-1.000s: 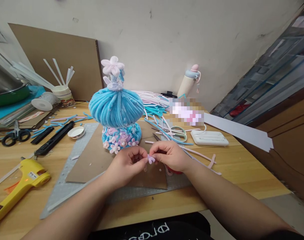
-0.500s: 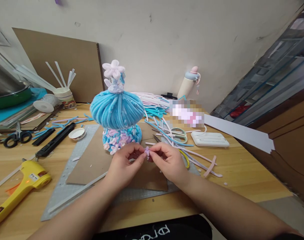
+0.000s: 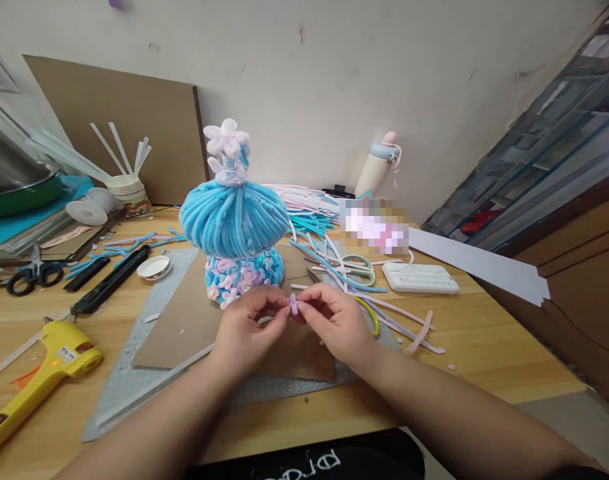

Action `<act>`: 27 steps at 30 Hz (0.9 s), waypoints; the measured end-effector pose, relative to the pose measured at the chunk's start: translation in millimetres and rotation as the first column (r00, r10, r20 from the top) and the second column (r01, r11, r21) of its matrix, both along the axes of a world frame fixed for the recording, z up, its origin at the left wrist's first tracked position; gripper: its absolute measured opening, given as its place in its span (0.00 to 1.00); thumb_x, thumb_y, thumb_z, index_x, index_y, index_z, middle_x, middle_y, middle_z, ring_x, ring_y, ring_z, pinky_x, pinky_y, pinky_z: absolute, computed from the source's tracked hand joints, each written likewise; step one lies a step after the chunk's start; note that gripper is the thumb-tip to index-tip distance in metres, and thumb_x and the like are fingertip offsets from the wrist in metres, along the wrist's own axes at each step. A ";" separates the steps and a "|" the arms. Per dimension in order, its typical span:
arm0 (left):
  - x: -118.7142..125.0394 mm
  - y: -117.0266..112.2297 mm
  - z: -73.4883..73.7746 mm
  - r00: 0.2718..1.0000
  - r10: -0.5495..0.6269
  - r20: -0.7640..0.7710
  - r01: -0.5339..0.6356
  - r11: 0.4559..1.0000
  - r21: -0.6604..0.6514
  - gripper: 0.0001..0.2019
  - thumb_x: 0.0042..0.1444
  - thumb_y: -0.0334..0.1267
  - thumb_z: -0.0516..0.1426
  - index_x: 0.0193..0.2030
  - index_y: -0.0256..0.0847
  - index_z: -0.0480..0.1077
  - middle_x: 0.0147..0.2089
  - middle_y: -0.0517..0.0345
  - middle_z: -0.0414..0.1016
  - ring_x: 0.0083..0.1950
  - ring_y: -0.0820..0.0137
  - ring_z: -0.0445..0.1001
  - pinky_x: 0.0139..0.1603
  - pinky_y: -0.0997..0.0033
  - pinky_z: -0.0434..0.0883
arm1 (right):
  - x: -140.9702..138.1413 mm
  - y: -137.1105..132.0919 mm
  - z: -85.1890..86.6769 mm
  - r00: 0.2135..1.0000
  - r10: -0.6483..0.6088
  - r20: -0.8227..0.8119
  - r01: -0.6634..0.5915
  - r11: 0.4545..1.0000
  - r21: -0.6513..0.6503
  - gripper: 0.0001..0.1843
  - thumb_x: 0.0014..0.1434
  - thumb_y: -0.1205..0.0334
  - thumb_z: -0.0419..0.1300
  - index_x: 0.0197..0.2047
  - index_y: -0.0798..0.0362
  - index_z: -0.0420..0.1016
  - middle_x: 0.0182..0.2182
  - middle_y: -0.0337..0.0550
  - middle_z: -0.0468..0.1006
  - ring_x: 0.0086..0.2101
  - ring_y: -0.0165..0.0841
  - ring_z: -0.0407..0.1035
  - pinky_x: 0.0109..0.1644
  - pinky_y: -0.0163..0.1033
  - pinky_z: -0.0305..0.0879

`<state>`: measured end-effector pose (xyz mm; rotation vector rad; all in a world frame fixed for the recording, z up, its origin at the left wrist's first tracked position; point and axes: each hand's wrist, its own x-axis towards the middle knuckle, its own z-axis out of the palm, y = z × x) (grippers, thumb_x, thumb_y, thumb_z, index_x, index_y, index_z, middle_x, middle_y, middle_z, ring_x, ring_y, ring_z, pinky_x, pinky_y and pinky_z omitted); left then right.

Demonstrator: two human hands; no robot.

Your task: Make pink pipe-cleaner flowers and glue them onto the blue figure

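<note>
My left hand (image 3: 247,330) and my right hand (image 3: 334,320) meet over a brown cardboard sheet (image 3: 184,327), both pinching a tiny lilac pipe-cleaner flower (image 3: 293,305) between their fingertips. Just beyond them stands a blue pipe-cleaner figure (image 3: 233,217) with a domed top, a flowered base and a pale pink flower on its peak. Both hands' fingers are curled closed around the small flower.
A yellow glue gun (image 3: 44,373) lies at the left front. Black scissors (image 3: 29,273), a black knife (image 3: 109,280) and a tape roll (image 3: 154,267) sit left. Loose blue and pink pipe cleaners (image 3: 324,247), green scissors (image 3: 359,267) and a white case (image 3: 419,277) lie right.
Both hands have lifted slightly away from me toward the figure's base, still pinching the small flower; the red object seen under my right hand a second ago no longer shows.
</note>
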<state>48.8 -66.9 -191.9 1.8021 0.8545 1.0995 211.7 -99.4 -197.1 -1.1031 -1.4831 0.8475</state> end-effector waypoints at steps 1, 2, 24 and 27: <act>0.1 0.1 -0.2 1.000 0.010 0.009 -0.010 1.000 0.005 0.02 0.54 0.32 0.57 0.32 0.39 0.70 0.34 0.56 0.73 0.38 0.71 0.72 0.38 0.74 0.70 | 1.4 0.3 -0.7 0.996 -0.024 0.086 0.019 0.998 0.067 0.04 0.58 0.62 0.58 0.35 0.53 0.71 0.29 0.41 0.75 0.30 0.29 0.70 0.34 0.35 0.68; 0.4 0.3 -0.3 0.999 0.013 0.029 -0.013 1.000 -0.009 0.01 0.53 0.32 0.58 0.32 0.39 0.70 0.34 0.56 0.73 0.38 0.71 0.72 0.39 0.74 0.71 | 2.8 0.7 -1.2 0.985 -0.046 0.164 0.024 0.991 0.134 0.03 0.58 0.64 0.57 0.35 0.53 0.72 0.30 0.42 0.75 0.31 0.30 0.70 0.35 0.35 0.67; 0.7 9.0 -5.2 0.922 -0.095 0.375 0.337 0.670 -0.661 0.09 0.50 0.39 0.63 0.29 0.33 0.73 0.26 0.59 0.74 0.27 0.77 0.71 0.30 0.77 0.68 | 11.3 3.4 6.6 0.747 -0.150 0.648 -0.204 0.876 0.438 0.07 0.61 0.70 0.52 0.38 0.56 0.71 0.34 0.47 0.76 0.37 0.35 0.68 0.41 0.40 0.65; 0.1 10.2 -6.0 0.935 -0.100 0.340 0.318 0.658 -0.682 0.11 0.48 0.40 0.64 0.28 0.33 0.72 0.26 0.59 0.73 0.26 0.77 0.70 0.29 0.76 0.67 | 11.9 3.4 9.4 0.666 -0.167 0.727 -0.228 0.882 0.412 0.08 0.62 0.68 0.51 0.38 0.57 0.72 0.35 0.47 0.76 0.37 0.36 0.68 0.41 0.41 0.63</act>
